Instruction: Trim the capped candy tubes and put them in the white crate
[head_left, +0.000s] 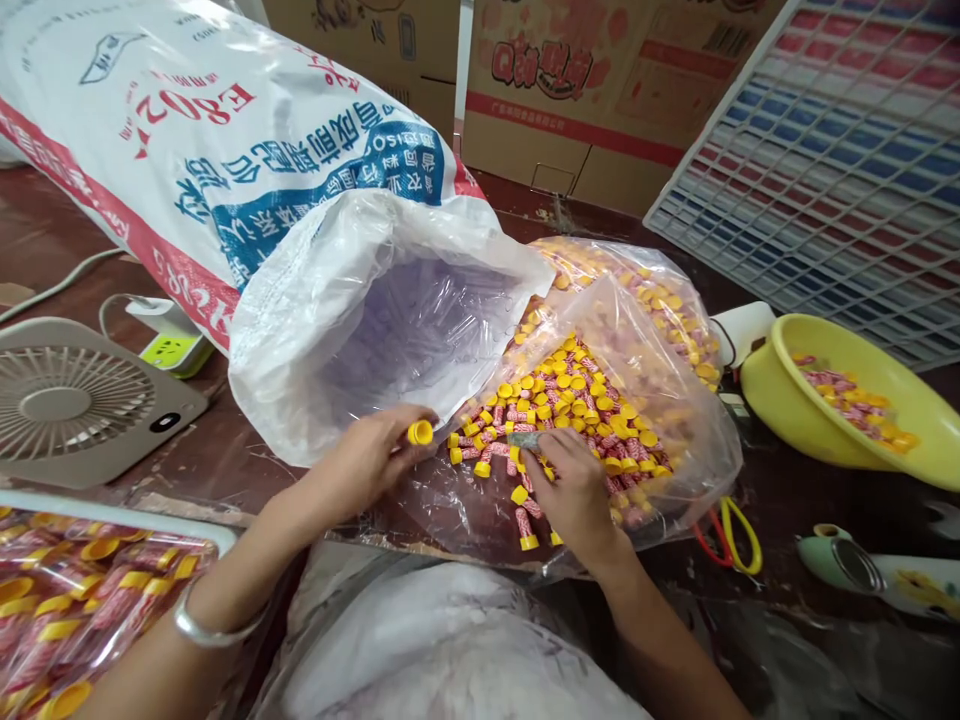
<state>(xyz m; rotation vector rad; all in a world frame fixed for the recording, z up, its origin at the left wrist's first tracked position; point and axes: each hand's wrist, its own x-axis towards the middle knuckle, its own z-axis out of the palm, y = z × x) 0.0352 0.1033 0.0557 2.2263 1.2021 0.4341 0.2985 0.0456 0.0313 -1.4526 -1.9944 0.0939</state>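
Observation:
My left hand (371, 455) is closed around a small piece whose round yellow cap (421, 432) faces outward; fingers hide the rest. To its right, my right hand (574, 490) pinches a short, slim grey-green piece (525, 440), whose kind I cannot make out. It is above a spread of small pink-and-white patterned tubes with yellow caps (577, 395), spilling from a clear plastic bag (675, 420). Behind my left hand, a large printed woven sack (300, 290) lies on its side, its mouth towards me, with clear plastic tubes (427, 320) inside.
A tray (225, 540) of larger filled clear tubes is at lower left, below a small fan (56, 400). On the right are a yellow bowl (787, 410) with more small pieces, scissors (739, 535) and a green-and-white object (840, 562). Cardboard boxes (562, 130) and a white wire rack (750, 140) stand behind.

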